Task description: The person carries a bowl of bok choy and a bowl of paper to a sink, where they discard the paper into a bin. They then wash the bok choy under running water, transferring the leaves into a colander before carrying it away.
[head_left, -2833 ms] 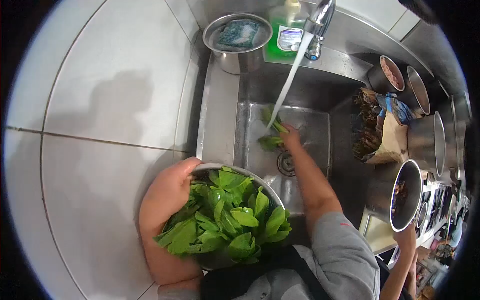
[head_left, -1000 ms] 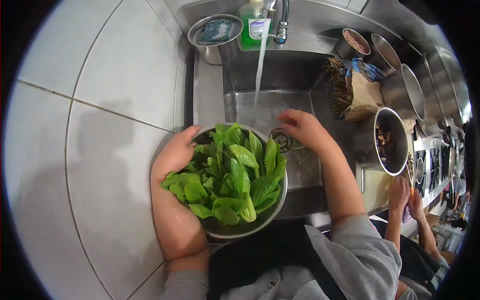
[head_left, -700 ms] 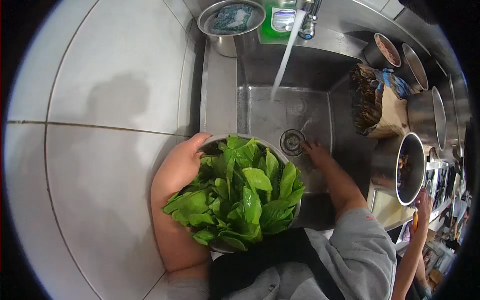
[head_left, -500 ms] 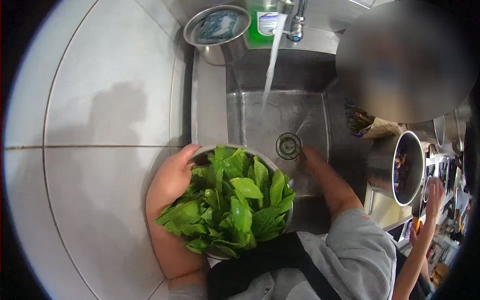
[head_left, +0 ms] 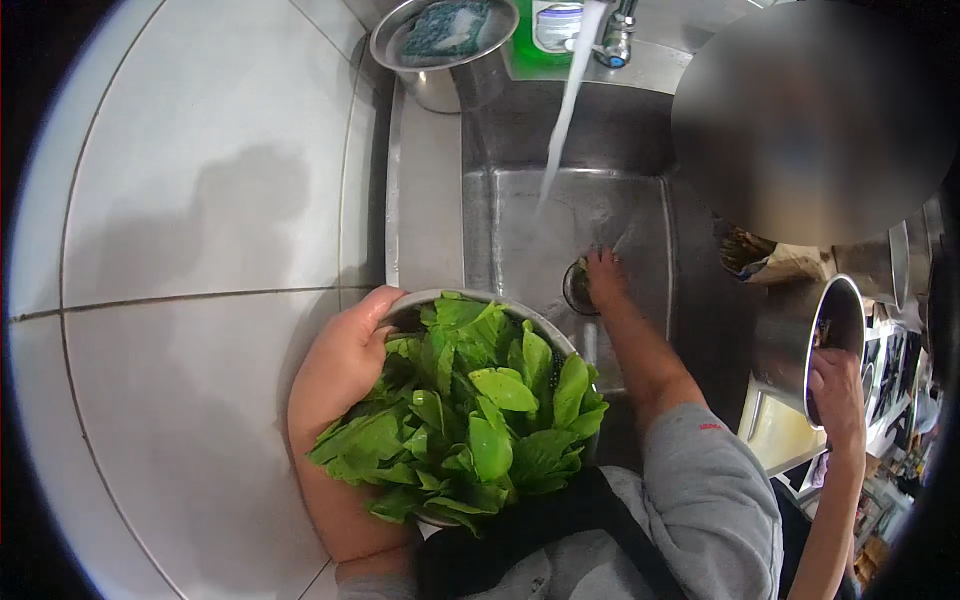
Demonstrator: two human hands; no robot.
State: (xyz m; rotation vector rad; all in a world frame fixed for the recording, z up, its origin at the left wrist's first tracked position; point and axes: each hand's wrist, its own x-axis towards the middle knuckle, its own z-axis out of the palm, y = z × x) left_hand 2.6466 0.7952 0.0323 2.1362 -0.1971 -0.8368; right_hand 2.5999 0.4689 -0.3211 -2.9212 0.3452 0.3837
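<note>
In the head view, my left hand (head_left: pixel 355 335) is closed on the rim of a metal colander (head_left: pixel 545 325), thumb over the edge. Leafy greens (head_left: pixel 490 400) with broad wet leaves heap above the rim, and the colander rests close against my apron. My right hand (head_left: pixel 604 280) reaches down into the steel sink (head_left: pixel 570 185), beside the round drain (head_left: pixel 578 287). Its fingers look stretched out along the drain's edge, with nothing visible in them. Water (head_left: pixel 567 120) runs from the faucet (head_left: pixel 617 40) into the sink.
A metal pot (head_left: pixel 430 90) with a scouring sponge (head_left: pixel 447 28) on top and a green soap bottle (head_left: pixel 545 45) stand behind the sink. At right, a co-worker's hand (head_left: pixel 838 390) reaches into a steel pot (head_left: pixel 785 345), near a paper-wrapped bundle (head_left: pixel 790 262). Tiled wall (head_left: pixel 190 400) borders the left.
My right hand has moved farther forward across the drain's right side. The co-worker's hand has come to the steel pot's mouth. The view has shifted slightly; my left hand keeps the colander.
</note>
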